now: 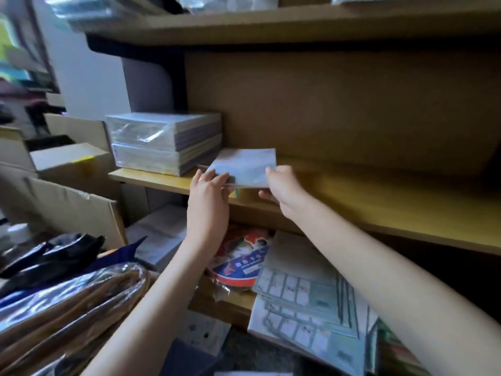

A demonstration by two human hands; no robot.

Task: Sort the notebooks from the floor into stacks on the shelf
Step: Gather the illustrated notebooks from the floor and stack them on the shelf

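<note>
Both hands hold a thin pale blue-grey notebook over the front edge of the wooden shelf. My left hand grips its near left corner, thumb on top. My right hand pinches its right edge, fingers underneath. The notebook tilts up toward the shelf's back. To its left a tall stack of plastic-wrapped notebooks stands at the shelf's left end, close to the held one.
The shelf to the right of the notebook is bare wood. Below lie a red and blue round pack, green sticker sheets and white packs. Cardboard boxes and wrapped goods crowd the left.
</note>
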